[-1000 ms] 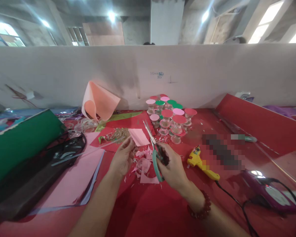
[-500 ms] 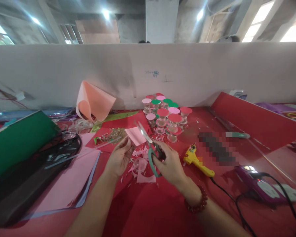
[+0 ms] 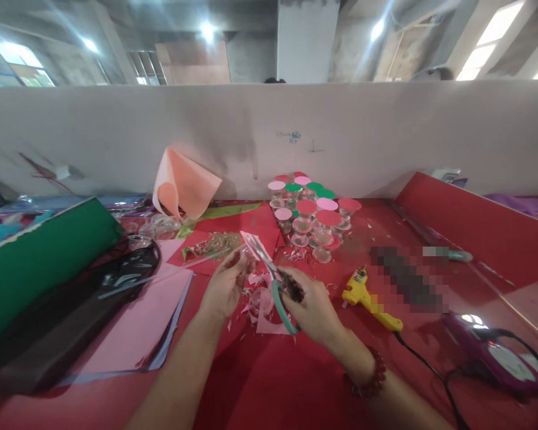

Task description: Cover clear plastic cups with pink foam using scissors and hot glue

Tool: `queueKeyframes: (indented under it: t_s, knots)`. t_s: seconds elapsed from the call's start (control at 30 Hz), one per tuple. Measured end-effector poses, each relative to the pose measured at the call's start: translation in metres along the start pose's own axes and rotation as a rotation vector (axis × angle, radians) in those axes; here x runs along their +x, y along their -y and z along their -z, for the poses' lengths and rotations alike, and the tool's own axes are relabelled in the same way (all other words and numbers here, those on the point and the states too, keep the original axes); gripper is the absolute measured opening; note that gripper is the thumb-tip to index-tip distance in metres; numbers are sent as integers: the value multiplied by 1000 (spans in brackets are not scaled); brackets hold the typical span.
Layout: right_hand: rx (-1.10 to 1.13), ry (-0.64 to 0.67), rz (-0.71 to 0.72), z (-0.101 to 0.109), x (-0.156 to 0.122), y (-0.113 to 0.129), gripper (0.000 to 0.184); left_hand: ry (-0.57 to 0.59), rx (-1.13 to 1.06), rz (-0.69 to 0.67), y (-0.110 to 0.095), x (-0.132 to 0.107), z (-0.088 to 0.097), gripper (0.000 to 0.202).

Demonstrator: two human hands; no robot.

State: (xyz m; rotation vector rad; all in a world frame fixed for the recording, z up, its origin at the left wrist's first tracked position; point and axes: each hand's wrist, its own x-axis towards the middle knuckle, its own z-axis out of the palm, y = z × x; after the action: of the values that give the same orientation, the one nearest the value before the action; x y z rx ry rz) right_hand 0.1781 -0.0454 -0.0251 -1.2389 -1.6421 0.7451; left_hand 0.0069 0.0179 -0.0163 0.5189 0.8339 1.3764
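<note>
My left hand (image 3: 224, 286) pinches a small piece of pink paper (image 3: 253, 242) and holds it up over the red table. My right hand (image 3: 311, 307) is closed round the teal handles of a pair of scissors (image 3: 278, 283). The scissor blades lie along the pink paper's edge. Pink paper scraps (image 3: 262, 298) are strewn on the table just under both hands.
Small clear cups with pink, red and green lids (image 3: 311, 212) cluster behind the hands. A yellow glue gun (image 3: 370, 295) with a black cord lies to the right. A green roll (image 3: 36, 257), black plastic and pink sheets (image 3: 134, 325) lie left. A peach paper cone (image 3: 183, 185) leans on the white wall.
The pink paper has turned from lying broad and flat to nearly edge-on. The scissor blades have tilted down and left onto it. Both hands have stayed at about the same place.
</note>
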Motion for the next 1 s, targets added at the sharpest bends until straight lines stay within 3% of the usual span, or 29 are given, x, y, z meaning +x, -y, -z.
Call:
queueKeyframes:
  t_s: [0.1,0.23,0.33,0.43,0.57,0.63,0.73,0.8,0.87,1.0]
  knots:
    - [12,-93,8,-1,-1,-1,37,-9,-2,-6,-1,0,0,15]
    - [-82,70,-3,0,0,2,31,-7,8,-53,2,1,0,21]
    - [-193,7,-48,6,4,1,33,-42,69,-125,3,1,3,26]
    - [-457,-19,-154,12,8,-4,31,-34,318,-271,3,0,6,33]
    - [-844,169,-259,11,7,-8,24,-76,739,-465,1,-7,4,43]
    - [-937,200,-250,10,5,-8,26,-70,873,-523,1,-12,2,45]
    - [-985,104,-164,11,2,-6,23,-48,1035,-624,0,-19,-1,42]
    - [-847,-7,-105,13,2,-5,23,-39,1129,-688,2,-22,-1,40]
    - [-513,-87,-79,13,4,-4,28,-28,1198,-737,4,-24,-2,39]
    - [167,-78,-71,5,8,-3,35,13,1251,-786,13,-28,-4,37]
